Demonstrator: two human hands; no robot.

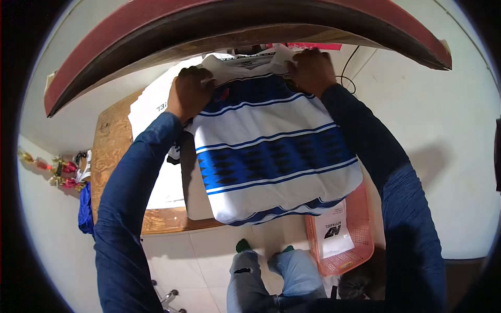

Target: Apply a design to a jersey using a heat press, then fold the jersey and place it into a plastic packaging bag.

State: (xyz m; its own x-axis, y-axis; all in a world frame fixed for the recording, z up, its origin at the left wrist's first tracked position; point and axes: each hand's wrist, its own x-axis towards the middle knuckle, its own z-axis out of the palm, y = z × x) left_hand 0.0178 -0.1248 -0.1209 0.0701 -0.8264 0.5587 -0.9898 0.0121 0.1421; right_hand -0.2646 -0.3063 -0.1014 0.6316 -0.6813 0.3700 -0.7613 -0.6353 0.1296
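Note:
A white and blue striped collared shirt (261, 151) lies spread before me, its collar at the far side and its hem hanging past the table's near edge. My left hand (190, 91) is closed on the shirt's left shoulder beside the collar. At the right shoulder, my right hand (313, 70) has its fingers curled over the fabric. The fingertips of both hands are partly hidden. Under the shirt's left side shows a flat greyish-brown board (197, 195). White printed sheets or bags (148, 112) lie to the left, partly beneath my left arm.
The wooden table (112, 133) has its near edge just above my legs. A pink plastic basket (368, 237) with a white printed bag (334, 229) stands low at the right. A dark red curved overhead edge (250, 18) crosses the top. A black cable (347, 68) runs beyond my right hand.

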